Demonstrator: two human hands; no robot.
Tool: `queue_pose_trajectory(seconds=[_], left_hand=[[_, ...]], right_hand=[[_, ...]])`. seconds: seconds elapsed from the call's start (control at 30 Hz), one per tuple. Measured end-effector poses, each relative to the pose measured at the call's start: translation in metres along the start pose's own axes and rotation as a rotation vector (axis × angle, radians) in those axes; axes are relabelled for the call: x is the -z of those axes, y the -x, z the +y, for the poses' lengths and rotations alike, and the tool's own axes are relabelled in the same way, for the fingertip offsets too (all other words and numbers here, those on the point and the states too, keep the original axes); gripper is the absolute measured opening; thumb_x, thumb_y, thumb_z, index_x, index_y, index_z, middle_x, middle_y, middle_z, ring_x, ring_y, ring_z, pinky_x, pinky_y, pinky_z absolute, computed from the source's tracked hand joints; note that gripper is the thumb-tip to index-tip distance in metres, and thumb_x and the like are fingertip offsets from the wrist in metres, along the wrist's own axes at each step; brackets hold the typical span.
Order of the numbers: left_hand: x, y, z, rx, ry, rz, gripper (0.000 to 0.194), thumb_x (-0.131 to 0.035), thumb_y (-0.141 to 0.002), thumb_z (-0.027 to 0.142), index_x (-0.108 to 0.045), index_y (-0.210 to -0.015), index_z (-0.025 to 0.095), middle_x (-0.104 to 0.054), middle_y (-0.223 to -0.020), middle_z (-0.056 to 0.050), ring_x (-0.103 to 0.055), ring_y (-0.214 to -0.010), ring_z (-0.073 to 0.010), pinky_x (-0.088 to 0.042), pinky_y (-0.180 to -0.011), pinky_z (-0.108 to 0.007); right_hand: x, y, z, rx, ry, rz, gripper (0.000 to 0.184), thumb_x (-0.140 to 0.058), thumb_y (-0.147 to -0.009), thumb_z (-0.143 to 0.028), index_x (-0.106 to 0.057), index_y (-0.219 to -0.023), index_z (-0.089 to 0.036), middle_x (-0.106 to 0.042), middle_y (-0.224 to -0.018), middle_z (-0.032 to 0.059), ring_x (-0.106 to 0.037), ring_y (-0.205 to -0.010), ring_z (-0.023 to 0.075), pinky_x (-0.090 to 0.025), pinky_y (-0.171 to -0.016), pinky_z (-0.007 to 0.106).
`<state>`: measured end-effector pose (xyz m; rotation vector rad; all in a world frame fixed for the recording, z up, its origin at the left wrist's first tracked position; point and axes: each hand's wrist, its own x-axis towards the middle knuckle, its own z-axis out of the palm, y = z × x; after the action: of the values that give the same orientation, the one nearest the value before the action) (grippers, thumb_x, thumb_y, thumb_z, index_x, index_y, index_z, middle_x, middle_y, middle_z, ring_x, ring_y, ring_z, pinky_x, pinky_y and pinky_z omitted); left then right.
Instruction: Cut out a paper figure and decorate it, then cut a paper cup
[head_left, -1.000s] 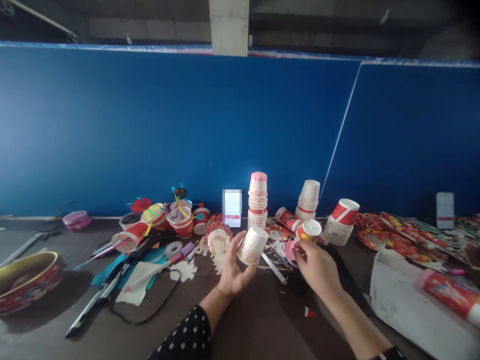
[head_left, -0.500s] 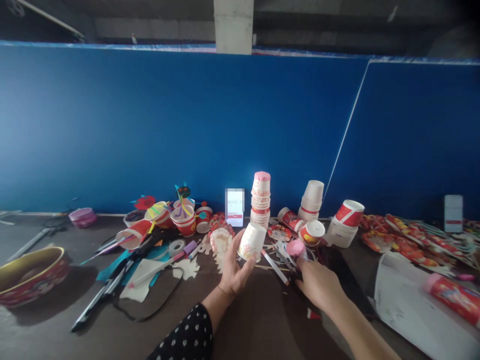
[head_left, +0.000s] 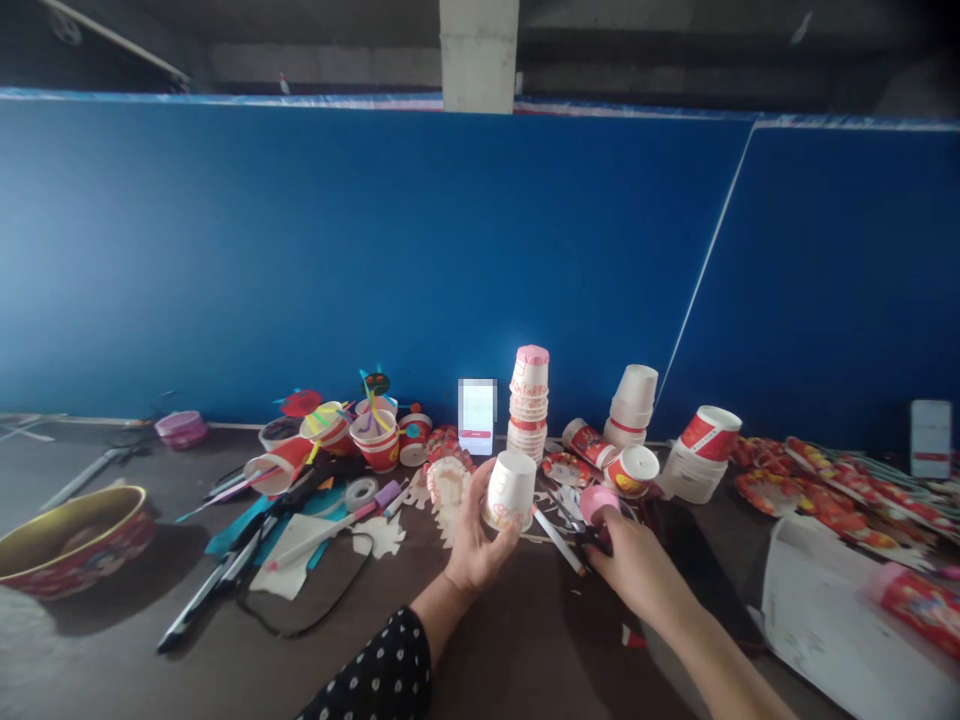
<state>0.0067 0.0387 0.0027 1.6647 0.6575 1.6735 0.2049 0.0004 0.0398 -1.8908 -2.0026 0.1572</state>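
My left hand (head_left: 474, 530) holds a white paper cup (head_left: 510, 490) with faint red and yellow print, its fingers wrapped around the lower side. A pink paper disc (head_left: 598, 503) sits pinched at the fingertips of my right hand (head_left: 637, 565), a short way to the right of the cup. A white stick (head_left: 559, 541) lies on the table between my hands. Dark material under my right fingers is too shadowed to identify.
A stack of paper cups (head_left: 529, 405) stands behind my hands, with red-banded cups (head_left: 634, 472) to its right. Craft scraps, pens and a tape roll (head_left: 361, 492) cover the table (head_left: 525, 640). A blue partition (head_left: 300, 250) runs along the back.
The whole scene has slid right in view. My left hand has turned the cup more upright, and my right hand has raised the pink disc from beside the table scraps.
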Motion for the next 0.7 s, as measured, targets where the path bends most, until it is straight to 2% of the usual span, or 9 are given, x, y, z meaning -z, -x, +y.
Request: queue_pose_trajectory(seconds=[0.2,0.3,0.33,0.4,0.57,0.7], left_hand=[[-0.005,-0.001,0.004,0.161,0.136,0.038,0.065,-0.065,-0.065,0.039,-0.041,-0.121,0.015,-0.056,-0.11,-0.012,-0.056,-0.094,-0.0273,-0.046,-0.08,-0.04],[-0.003,-0.003,0.004,0.232,0.169,0.026,0.06,-0.066,-0.064,0.039,-0.046,-0.115,0.013,-0.062,-0.094,-0.009,-0.058,-0.085,-0.0253,-0.047,-0.076,-0.038],[-0.002,-0.003,0.004,0.239,0.167,0.035,0.059,-0.066,-0.063,0.039,-0.047,-0.113,0.013,-0.062,-0.092,-0.008,-0.058,-0.084,-0.0248,-0.047,-0.075,-0.038],[-0.001,-0.003,0.004,0.245,0.149,0.071,0.058,-0.066,-0.063,0.04,-0.049,-0.111,0.014,-0.062,-0.092,-0.007,-0.058,-0.085,-0.0244,-0.047,-0.075,-0.037],[0.0,-0.002,0.0,0.255,0.101,0.083,0.059,-0.066,-0.065,0.04,-0.048,-0.114,0.015,-0.06,-0.101,-0.008,-0.056,-0.093,-0.0256,-0.045,-0.081,-0.038],[0.001,-0.001,-0.001,0.249,0.101,0.067,0.064,-0.065,-0.066,0.04,-0.044,-0.121,0.015,-0.057,-0.112,-0.01,-0.053,-0.103,-0.0285,-0.043,-0.087,-0.04]], right_hand=[[-0.001,-0.002,-0.004,-0.049,-0.185,0.083,0.006,-0.056,-0.073,-0.023,-0.057,-0.078,-0.02,-0.071,-0.071,0.0053,-0.068,-0.07,0.0236,-0.048,-0.061,0.028],[-0.008,0.001,-0.011,-0.048,-0.489,0.016,0.008,-0.048,-0.078,-0.03,-0.052,-0.077,-0.023,-0.069,-0.059,-0.0006,-0.068,-0.053,0.0197,-0.05,-0.052,0.027],[-0.013,0.002,-0.013,-0.042,-0.655,-0.024,0.007,-0.047,-0.078,-0.03,-0.049,-0.078,-0.023,-0.068,-0.06,-0.0012,-0.067,-0.05,0.0192,-0.049,-0.048,0.027],[-0.025,0.004,-0.017,-0.028,-0.81,-0.094,0.006,-0.048,-0.078,-0.029,-0.046,-0.079,-0.023,-0.068,-0.063,-0.0018,-0.065,-0.046,0.0177,-0.048,-0.044,0.026],[-0.049,0.004,-0.015,-0.015,-0.849,-0.116,0.01,-0.047,-0.079,-0.027,-0.047,-0.088,-0.023,-0.069,-0.067,-0.001,-0.069,-0.057,0.0201,-0.039,-0.032,0.02],[-0.054,-0.004,-0.003,-0.032,-0.837,-0.063,0.013,-0.045,-0.08,-0.027,-0.045,-0.093,-0.025,-0.07,-0.075,0.0,-0.068,-0.06,0.0194,-0.047,-0.037,0.023]])
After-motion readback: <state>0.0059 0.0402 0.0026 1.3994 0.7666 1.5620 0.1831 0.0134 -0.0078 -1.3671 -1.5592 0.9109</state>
